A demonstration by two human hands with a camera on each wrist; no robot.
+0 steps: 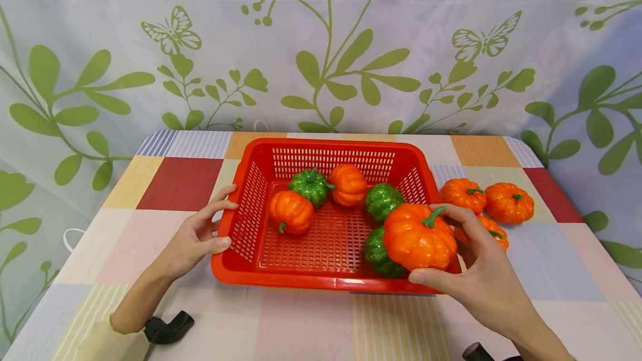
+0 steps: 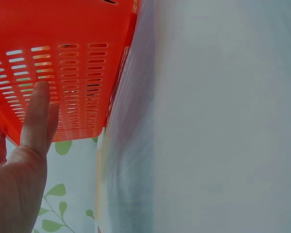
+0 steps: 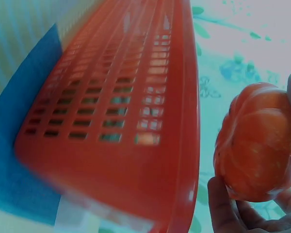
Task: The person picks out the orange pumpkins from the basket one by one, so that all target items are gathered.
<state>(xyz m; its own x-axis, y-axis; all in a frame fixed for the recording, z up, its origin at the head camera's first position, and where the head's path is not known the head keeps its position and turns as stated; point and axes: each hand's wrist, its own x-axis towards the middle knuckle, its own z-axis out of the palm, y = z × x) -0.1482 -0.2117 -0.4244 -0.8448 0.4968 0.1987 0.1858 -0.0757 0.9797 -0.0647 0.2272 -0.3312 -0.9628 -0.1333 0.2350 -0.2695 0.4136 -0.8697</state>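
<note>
A red plastic basket (image 1: 321,282) with slotted walls stands on the table. My left hand (image 1: 193,238) rests at its left end, thumb and fingertips on the rim; in the left wrist view, a finger lies against the slotted wall (image 2: 82,97). In my right hand (image 1: 481,272) I grip an orange pumpkin (image 1: 418,241) with a green stem, held over the basket's front right corner. The right wrist view shows that pumpkin (image 3: 257,145) above rim height, beside the basket wall (image 3: 102,111). Inside the basket sit two orange pumpkins (image 1: 292,213) and several green ones (image 1: 383,200).
Right of the basket, more orange pumpkins (image 1: 509,203) lie on the checked tablecloth (image 1: 301,322), one partly hidden behind my right hand. A patterned curtain (image 1: 281,43) hangs behind the table. Black straps or mounts (image 1: 169,327) show near both wrists.
</note>
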